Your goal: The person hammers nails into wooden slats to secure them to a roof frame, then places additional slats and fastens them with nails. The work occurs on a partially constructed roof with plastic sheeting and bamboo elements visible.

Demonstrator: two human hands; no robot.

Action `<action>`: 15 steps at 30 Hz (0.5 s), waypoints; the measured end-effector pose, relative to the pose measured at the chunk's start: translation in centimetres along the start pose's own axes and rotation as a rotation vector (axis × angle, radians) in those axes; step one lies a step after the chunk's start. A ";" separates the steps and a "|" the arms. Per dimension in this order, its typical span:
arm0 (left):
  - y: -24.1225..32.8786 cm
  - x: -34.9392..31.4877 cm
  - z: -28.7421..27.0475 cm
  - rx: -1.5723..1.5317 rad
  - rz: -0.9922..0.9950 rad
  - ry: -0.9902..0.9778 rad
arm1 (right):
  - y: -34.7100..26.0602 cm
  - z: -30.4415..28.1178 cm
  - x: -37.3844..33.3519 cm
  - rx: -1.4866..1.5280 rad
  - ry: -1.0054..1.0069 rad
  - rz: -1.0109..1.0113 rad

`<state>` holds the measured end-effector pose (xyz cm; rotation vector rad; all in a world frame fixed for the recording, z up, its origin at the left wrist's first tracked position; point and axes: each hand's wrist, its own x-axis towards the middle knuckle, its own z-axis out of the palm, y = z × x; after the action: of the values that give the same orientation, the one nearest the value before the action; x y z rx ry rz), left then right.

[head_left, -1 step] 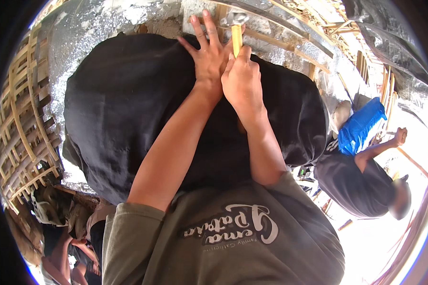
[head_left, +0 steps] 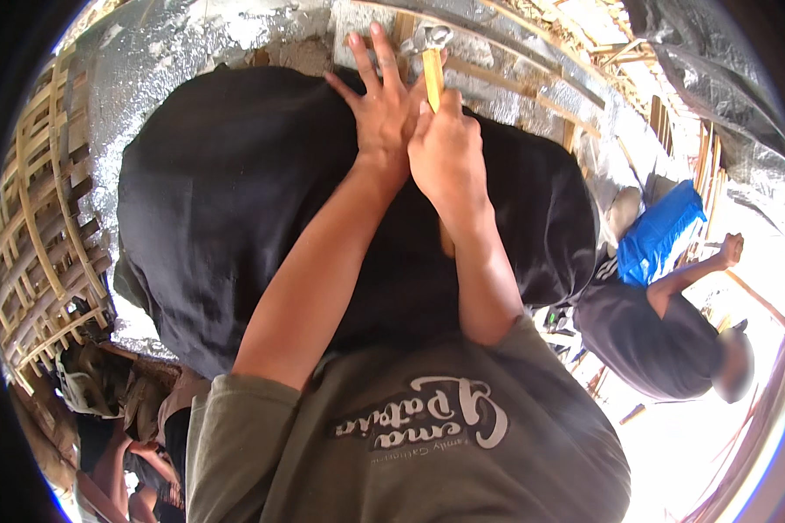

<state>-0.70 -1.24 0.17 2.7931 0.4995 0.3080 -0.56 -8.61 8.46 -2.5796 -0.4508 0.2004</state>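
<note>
My right hand (head_left: 449, 144) is closed around a hammer (head_left: 433, 74) with a yellow wooden handle. Its shiny metal head points away from me, and the handle's butt end shows beside my right wrist. My left hand (head_left: 384, 118) lies just left of it, several fingers spread and stretched toward thin wooden strips (head_left: 497, 80). One fingertip shows on the far side of the handle. The hammer and right hand cover the rest of that hand, so anything between those fingers is hidden. Both wrists are close together above my dark-clothed legs (head_left: 227, 192).
Woven bamboo (head_left: 48, 209) stands at the left. Grey silvery sheeting (head_left: 724, 78) hangs at the far right. A blue plastic bag (head_left: 663, 231) lies by a seated person in dark clothes (head_left: 650, 340) on the right. Another person's arms (head_left: 118, 471) show at the lower left.
The hammer and my right hand have shifted slightly. More of the hammer's metal head and of its butt end shows now. My left hand stays spread in nearly the same place.
</note>
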 end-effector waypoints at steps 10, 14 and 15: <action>0.6 0.2 -0.1 0.026 -0.014 -0.016 | -1.5 -1.5 0.3 0.038 0.018 0.012; 0.6 -0.4 -0.6 0.038 0.004 -0.044 | -0.6 -1.4 -0.3 -0.059 0.062 -0.031; 0.4 -0.9 -0.4 0.024 0.001 -0.047 | 0.2 -0.2 -0.7 -0.099 -0.013 -0.018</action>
<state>-1.55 -1.85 0.57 2.8167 0.4945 0.2368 -1.10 -9.10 8.58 -2.6716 -0.5001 0.1937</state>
